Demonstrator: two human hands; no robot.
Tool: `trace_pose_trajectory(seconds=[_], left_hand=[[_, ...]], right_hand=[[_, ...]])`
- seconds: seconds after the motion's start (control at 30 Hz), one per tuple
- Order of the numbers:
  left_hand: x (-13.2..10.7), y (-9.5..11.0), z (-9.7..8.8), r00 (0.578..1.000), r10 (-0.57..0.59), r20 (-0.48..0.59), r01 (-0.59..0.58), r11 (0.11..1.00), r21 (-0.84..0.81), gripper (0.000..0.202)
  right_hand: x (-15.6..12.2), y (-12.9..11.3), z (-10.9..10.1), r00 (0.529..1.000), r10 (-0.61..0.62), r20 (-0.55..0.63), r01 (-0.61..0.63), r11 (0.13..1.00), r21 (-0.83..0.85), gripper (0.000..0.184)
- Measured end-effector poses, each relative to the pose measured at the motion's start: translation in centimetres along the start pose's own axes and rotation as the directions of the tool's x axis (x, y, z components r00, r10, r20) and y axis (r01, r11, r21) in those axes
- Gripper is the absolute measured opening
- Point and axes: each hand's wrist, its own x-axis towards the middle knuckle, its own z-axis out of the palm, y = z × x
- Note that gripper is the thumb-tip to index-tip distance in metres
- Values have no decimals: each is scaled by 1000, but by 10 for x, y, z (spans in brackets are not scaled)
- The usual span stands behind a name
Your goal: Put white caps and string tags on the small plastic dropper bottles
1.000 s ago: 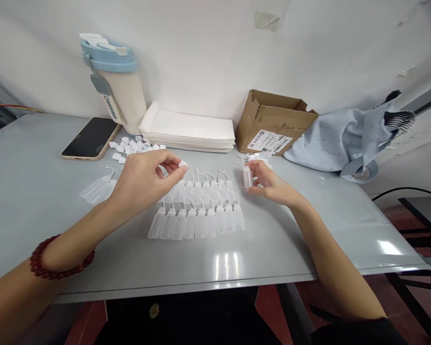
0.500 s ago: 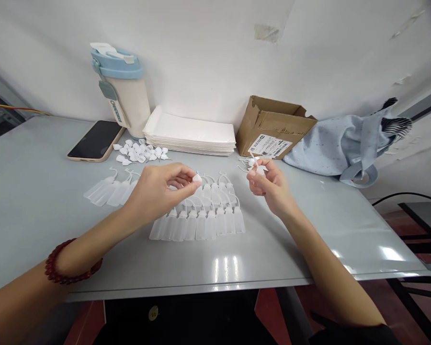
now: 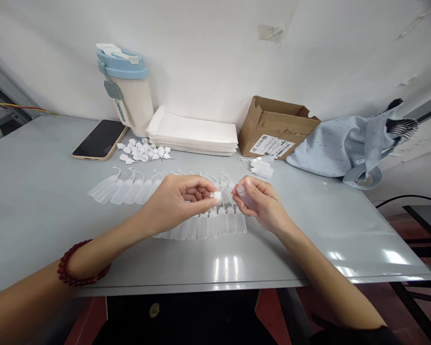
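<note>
My left hand (image 3: 179,197) pinches a small white cap (image 3: 217,196) between thumb and fingertips; a thin pin shows behind it. Facing it across a short gap, my right hand (image 3: 264,201) is closed around a small translucent squeeze bottle (image 3: 247,196), its mouth end pointing toward the cap. Most of that bottle is hidden by the fingers. Below and behind both hands lie rows of similar squeeze bottles (image 3: 211,226) with curled thin tails, partly covered by my left hand. A loose pile of white caps (image 3: 140,152) lies farther back on the left.
Along the wall stand a cream tumbler (image 3: 138,103) with a blue lid, a stack of white packets (image 3: 194,132) and an open cardboard box (image 3: 276,127). A phone (image 3: 98,139) lies at left, a pale blue bag (image 3: 330,143) at right. More bottles (image 3: 261,166) lie before the box.
My right hand has come away from the box, nearer and to the left, with the bottle now turned toward the cap. My left hand has moved right, closing the gap.
</note>
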Motion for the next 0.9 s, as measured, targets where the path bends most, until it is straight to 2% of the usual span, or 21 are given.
trace_pose_trajectory(seconds=[0.13, 0.27, 0.57, 0.63, 0.73, 0.83, 0.9], left_hand=[[0, 0, 6, 998, -34, 47, 38, 996, -86, 19], [-1, -5, 10, 998, -16, 58, 22, 995, -101, 18], [-1, -2, 14, 989, -35, 142, 49, 994, -100, 15], [-1, -2, 14, 991, 6, 131, 2, 998, -58, 13], [-1, -4, 13, 985, 136, 107, -142, 988, 52, 10], [0, -7, 12, 954, 284, 102, -296, 943, 150, 11], [0, -8, 11, 939, 325, 115, -341, 925, 165, 12]], right_hand=[[-2, 1, 11, 992, 115, 50, -117, 992, 50, 36], [-4, 3, 20, 983, 173, 64, -176, 983, 45, 30], [-5, 5, 20, 975, 201, 96, -204, 979, 20, 28], [-5, 6, 20, 975, 200, 99, -202, 979, 12, 29], [-5, 9, 20, 972, 212, 100, -214, 977, 10, 29], [-4, 11, 19, 964, 243, 107, -247, 969, 30, 29], [-4, 12, 19, 959, 259, 116, -266, 963, 43, 29]])
